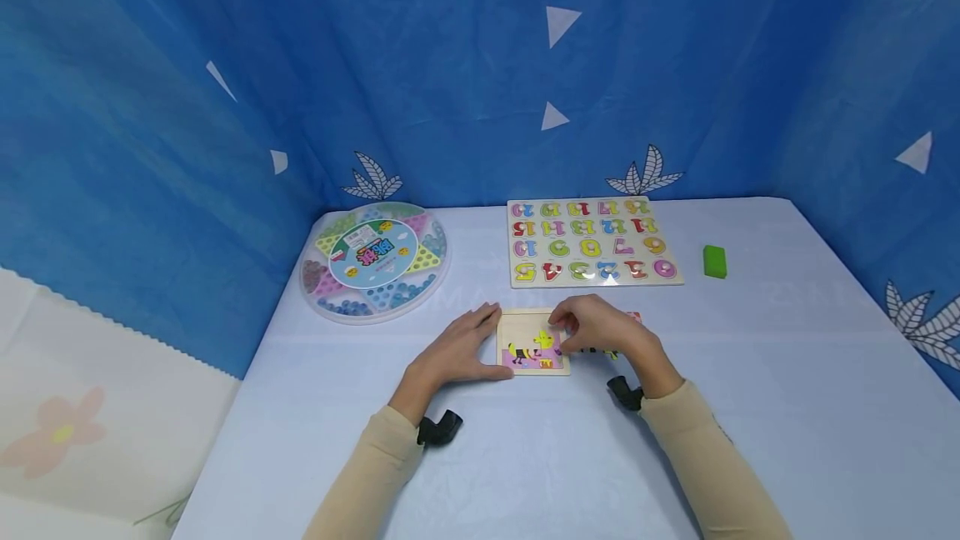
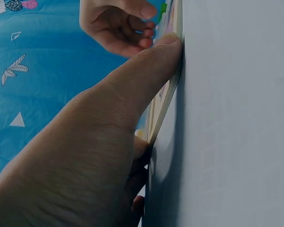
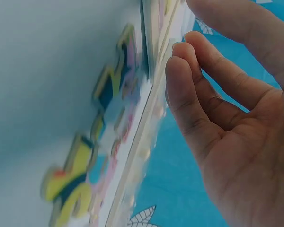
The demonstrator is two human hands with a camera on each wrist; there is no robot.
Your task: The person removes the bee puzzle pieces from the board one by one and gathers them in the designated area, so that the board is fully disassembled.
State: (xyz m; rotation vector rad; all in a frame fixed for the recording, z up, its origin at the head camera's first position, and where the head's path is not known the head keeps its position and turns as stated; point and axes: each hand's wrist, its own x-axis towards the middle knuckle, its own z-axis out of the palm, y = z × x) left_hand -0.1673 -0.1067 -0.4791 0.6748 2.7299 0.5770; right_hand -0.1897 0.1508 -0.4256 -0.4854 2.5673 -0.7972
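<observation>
One left hand (image 1: 456,350) spread wide, touching the left edge of the puzzle board (image 1: 522,327), centre of the frame! Right hand (image 1: 602,327) curls loosely opposite, seemingly empty; flat on the counter (image 1: 495,457), likely light, stiff, best steadied by its rim

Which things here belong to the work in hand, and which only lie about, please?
Likely in use:
small square wooden puzzle tray, touched by the left hand
loose multicoloured puzzle pieces near the right hand

Lying about:
round clear plastic game case
rectangular puzzle board with coloured numbers
green rectangular block
</observation>
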